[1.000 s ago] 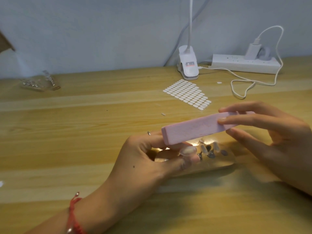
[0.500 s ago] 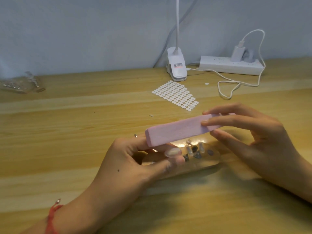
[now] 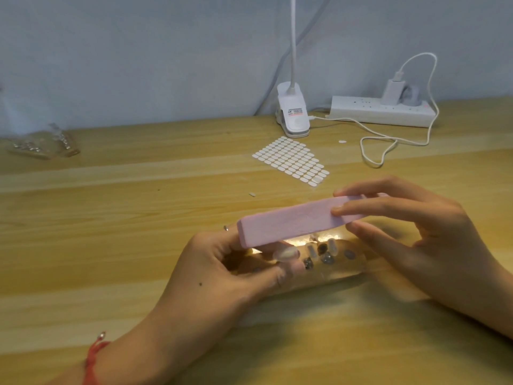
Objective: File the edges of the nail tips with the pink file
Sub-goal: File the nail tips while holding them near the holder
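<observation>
Pink file block held over a clear nail tip, above the wooden table.

The pink file (image 3: pixel 299 220) is a long rectangular block with a matte, finely grained face. It slants across the middle of the view, with its near-left end just above the nail tip (image 3: pixel 286 253), a small translucent glossy oval. The left hand (image 3: pixel 230 270) pinches the tip between thumb and forefinger, knuckles towards the camera. The right hand (image 3: pixel 416 234) grips the file's far end with long fingers laid along its faces. Under both lies a clear glossy packet (image 3: pixel 344 270) of small tips. Further back are a sheet of white oval stickers (image 3: pixel 293 159) and a white clip lamp (image 3: pixel 293 115), whose label is too small to read. Behind them are a white power strip (image 3: pixel 380 111) and a looping cable (image 3: pixel 388 140). A red cord bracelet (image 3: pixel 93 359) circles the left wrist.
</observation>
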`<state>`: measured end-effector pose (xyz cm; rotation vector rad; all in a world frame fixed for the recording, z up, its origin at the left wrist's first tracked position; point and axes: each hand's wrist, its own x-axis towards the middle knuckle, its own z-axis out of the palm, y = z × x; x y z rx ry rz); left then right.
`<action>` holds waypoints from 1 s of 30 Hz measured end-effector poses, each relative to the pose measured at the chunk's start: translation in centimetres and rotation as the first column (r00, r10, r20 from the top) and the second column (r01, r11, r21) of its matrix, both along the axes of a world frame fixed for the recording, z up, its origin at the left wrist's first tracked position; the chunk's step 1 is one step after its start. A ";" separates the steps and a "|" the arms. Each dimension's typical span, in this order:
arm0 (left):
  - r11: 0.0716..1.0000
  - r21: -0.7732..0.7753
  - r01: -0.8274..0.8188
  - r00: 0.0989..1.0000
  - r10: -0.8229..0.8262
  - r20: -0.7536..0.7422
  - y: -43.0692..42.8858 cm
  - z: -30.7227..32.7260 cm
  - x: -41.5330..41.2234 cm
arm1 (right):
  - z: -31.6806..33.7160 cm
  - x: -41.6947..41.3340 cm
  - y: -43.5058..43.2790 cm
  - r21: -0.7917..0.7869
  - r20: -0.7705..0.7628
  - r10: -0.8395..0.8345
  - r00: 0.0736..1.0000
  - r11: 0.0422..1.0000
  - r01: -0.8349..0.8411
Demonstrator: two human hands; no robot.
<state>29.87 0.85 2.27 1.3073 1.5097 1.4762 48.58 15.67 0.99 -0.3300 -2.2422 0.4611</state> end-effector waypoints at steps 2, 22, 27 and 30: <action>1.000 0.004 -0.002 1.000 0.002 0.011 0.0 -0.1 0.0 | 0.0 0.0 0.0 0.000 0.001 0.001 1.000 1.000 -0.001; 1.000 -0.011 0.001 0.999 -0.002 -0.044 0.0 -0.4 -0.3 | 0.3 -0.2 -0.4 0.014 0.040 0.028 0.999 0.999 -0.029; 0.998 -0.052 0.024 0.996 -0.028 -0.089 -0.1 -0.5 -0.5 | 0.3 -0.2 -0.5 0.000 0.063 0.042 0.997 0.999 -0.042; 0.998 -0.043 0.049 0.993 -0.054 -0.103 -0.1 -0.6 -0.6 | 0.3 -0.2 -0.6 0.000 0.082 0.045 0.996 0.999 -0.046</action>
